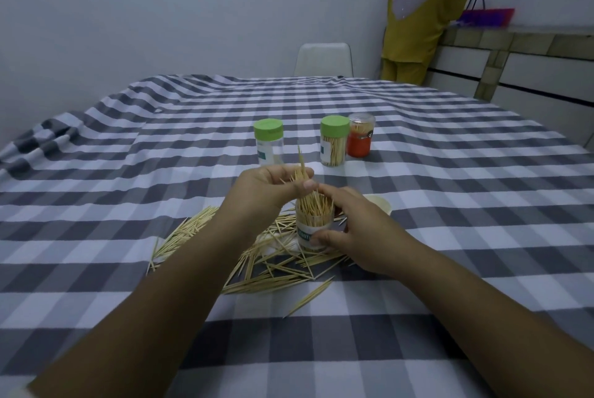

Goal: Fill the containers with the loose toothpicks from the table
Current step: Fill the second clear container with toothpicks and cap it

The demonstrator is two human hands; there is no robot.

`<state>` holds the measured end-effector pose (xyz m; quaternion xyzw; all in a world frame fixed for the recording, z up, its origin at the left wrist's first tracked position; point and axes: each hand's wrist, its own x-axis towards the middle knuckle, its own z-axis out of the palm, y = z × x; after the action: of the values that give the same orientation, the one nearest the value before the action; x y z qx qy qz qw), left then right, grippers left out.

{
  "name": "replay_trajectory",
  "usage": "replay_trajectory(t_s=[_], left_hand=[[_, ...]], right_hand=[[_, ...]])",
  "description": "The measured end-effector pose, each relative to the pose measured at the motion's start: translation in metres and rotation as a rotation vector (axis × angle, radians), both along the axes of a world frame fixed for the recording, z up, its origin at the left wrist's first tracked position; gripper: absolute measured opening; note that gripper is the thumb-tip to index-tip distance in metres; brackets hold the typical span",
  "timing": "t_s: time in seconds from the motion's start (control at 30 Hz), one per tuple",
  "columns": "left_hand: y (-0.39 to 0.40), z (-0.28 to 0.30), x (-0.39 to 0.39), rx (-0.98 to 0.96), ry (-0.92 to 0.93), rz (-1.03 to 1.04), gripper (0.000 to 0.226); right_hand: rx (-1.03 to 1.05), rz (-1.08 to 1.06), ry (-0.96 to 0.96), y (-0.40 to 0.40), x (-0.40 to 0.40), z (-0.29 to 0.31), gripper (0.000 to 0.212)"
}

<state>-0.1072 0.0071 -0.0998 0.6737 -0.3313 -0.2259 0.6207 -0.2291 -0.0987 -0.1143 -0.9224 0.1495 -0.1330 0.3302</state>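
A clear open container (313, 230) stands upright on the checked cloth, partly filled with toothpicks that stick out of its mouth. My right hand (356, 230) grips its side, thumb at the front. My left hand (266, 191) pinches a bundle of toothpicks (302, 172) just above the container's mouth, their lower ends reaching into it. Loose toothpicks (257, 256) lie scattered on the cloth around and in front of the container.
Farther back stand a green-lidded container (269, 142) that looks nearly empty, a green-lidded one (334, 140) full of toothpicks and an orange-labelled jar (360, 135). A pale lid (381, 203) lies right of my hand. A white chair (323, 60) stands at the far edge.
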Motion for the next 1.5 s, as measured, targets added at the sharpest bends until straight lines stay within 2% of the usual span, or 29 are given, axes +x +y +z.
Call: replay_trajectory(t_s=[0.2,0.33,0.43,0.57,0.7,0.83,0.9,1.0,1.13,1.2,1.27,1.33,1.4,1.5], left_hand=[[0.001,0.003,-0.002,-0.082,-0.065,0.011,0.015],[0.003,0.001,0.002,0.068,-0.168,-0.001,0.01],[0.005,0.002,0.006,0.111,-0.265,0.039,0.008],[0.006,0.002,0.007,0.182,-0.47,-0.027,0.037],[0.003,-0.002,-0.005,0.297,-0.57,-0.179,0.048],[-0.001,-0.006,-0.004,0.367,-0.67,-0.04,0.048],[-0.001,-0.008,-0.002,0.319,-0.64,0.006,0.047],[-0.001,-0.008,-0.007,0.206,-0.644,-0.043,0.046],[-0.005,-0.014,-0.013,0.222,-0.888,-0.115,0.042],[-0.005,-0.018,-0.011,0.22,-0.999,-0.065,0.053],[-0.006,-0.021,-0.007,0.182,-1.05,0.022,0.052],[-0.007,-0.023,-0.004,0.083,-1.031,0.111,0.04],[-0.007,-0.022,-0.006,-0.016,-1.002,0.154,0.037],[-0.005,-0.019,-0.015,-0.054,-0.951,0.098,0.039]], right_hand=[[-0.017,-0.002,0.007,0.0,-0.001,0.0,0.073],[-0.009,0.004,0.0,0.001,-0.001,0.001,0.073],[-0.021,-0.004,0.016,0.0,-0.001,0.0,0.073],[-0.031,-0.007,0.024,0.0,-0.001,0.0,0.074],[-0.013,0.003,-0.006,0.0,0.0,0.001,0.065],[-0.016,0.011,-0.018,0.0,0.0,0.0,0.066],[-0.013,0.013,-0.014,-0.001,-0.001,0.0,0.069],[-0.014,0.012,-0.018,-0.002,0.0,-0.001,0.064],[-0.012,-0.006,-0.038,-0.003,0.001,-0.004,0.054],[-0.014,-0.004,-0.036,-0.003,0.001,-0.004,0.052],[-0.009,0.012,-0.038,-0.003,0.001,-0.003,0.052],[0.002,0.024,-0.041,-0.003,0.0,-0.002,0.053],[0.012,0.017,-0.032,-0.002,0.0,-0.002,0.056],[0.009,0.013,-0.029,-0.003,0.001,-0.003,0.053]])
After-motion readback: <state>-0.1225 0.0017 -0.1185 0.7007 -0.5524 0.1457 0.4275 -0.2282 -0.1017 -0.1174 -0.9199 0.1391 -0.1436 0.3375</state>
